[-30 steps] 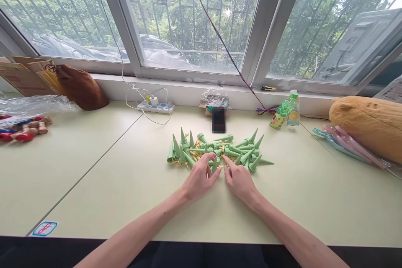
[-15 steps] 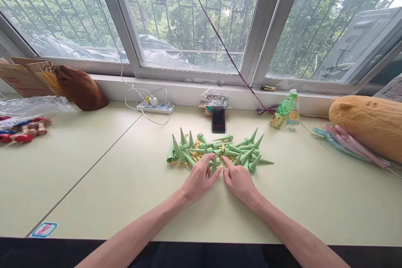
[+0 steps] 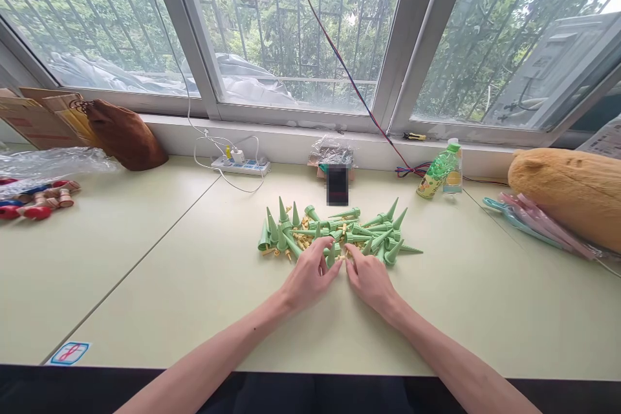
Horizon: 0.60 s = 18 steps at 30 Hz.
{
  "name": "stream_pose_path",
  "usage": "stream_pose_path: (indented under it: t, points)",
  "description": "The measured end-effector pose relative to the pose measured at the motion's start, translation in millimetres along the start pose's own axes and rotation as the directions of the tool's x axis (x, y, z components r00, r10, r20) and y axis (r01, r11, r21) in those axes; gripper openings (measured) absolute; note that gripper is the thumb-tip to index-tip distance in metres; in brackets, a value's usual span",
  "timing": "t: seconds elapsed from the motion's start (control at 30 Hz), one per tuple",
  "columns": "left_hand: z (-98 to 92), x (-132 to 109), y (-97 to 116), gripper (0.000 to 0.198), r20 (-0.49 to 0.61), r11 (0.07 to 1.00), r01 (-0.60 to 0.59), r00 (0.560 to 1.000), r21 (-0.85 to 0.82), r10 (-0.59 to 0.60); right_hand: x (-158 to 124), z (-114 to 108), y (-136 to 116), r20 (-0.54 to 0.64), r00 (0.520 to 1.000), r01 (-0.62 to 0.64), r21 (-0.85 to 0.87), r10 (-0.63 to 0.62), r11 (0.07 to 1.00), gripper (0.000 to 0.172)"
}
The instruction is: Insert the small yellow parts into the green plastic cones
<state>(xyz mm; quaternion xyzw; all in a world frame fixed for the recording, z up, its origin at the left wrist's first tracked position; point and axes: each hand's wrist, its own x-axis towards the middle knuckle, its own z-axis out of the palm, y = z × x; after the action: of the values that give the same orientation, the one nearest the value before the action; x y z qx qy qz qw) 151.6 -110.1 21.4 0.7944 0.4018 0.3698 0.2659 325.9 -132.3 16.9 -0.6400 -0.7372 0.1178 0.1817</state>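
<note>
A pile of green plastic cone spikes [image 3: 383,236] and small yellow plastic valves lies on the table, with several spikes upright. At its near edge my left hand [image 3: 310,272] curls its thumb and fingers around one upright green spike [image 3: 331,255]. Close beside it, my right hand [image 3: 369,278] has its index finger and thumb bent at a small yellow valve [image 3: 341,257], between the two hands. The exact contact of the right fingertips is too small to see clearly.
Behind the pile are a blurred dark object [image 3: 337,185] and a small box with plastic wrap [image 3: 332,154]. A power strip [image 3: 240,167], a brown pouch [image 3: 126,136] and red wooden pieces [image 3: 37,212] are leftward. A green bottle [image 3: 438,171] and a plush toy [image 3: 567,191] stand right.
Both hands stay almost in place at the pile's near edge. My right fingertips have shifted very slightly; the pile looks the same.
</note>
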Motion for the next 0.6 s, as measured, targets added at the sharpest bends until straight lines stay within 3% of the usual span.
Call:
stream_pose_path:
  t: [0.3,0.6]
  points:
    - [-0.5,-0.2,0.9,0.028,0.001,1.0,0.01,1.0,0.002,-0.01,1.3,1.2,1.4,-0.017,0.999,-0.036,0.029,0.037,0.999,0.045]
    - [-0.4,0.5,2.1,0.027,0.009,1.0,0.009,1.0,-0.019,-0.009,2.2,3.3,2.7,-0.016,1.0,-0.025,0.083,0.026,0.996,0.032]
